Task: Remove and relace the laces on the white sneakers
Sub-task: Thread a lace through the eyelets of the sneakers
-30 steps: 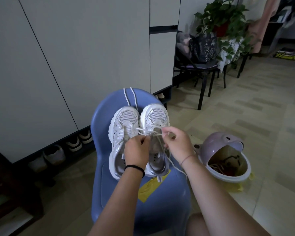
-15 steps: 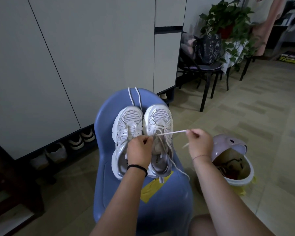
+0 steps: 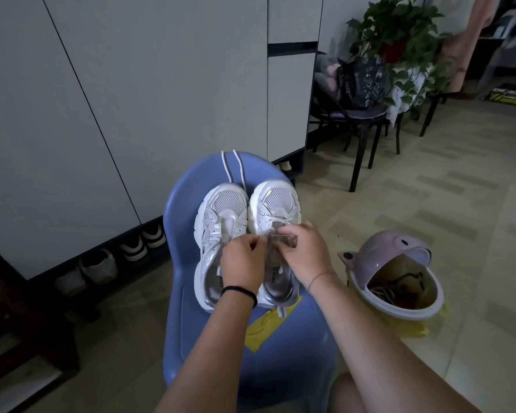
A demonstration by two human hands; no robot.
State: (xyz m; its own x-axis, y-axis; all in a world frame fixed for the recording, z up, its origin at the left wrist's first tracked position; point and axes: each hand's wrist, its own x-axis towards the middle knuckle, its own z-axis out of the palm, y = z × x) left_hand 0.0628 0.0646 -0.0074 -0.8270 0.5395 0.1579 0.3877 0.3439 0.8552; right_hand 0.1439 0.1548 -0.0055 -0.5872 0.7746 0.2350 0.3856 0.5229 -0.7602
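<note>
Fingers of my left hand [image 3: 244,261] curl on the sneaker [image 3: 276,201] to steady it; right hand [image 3: 306,255] pinches the lace [image 3: 276,218], probably for threading.

Light: dim, cool indoor; brightest on the floor [image 3: 429,210] at right, sinking to deep shadow at lower left beneath the cabinet [image 3: 131,114]. Lens: wide-angle, cabinet seams leaning and bowing toward the frame edges. Sharpness: sneakers [image 3: 276,201] fairly crisp, slight motion smear at the right hand [image 3: 306,253], far upper-right corner soft.
</note>
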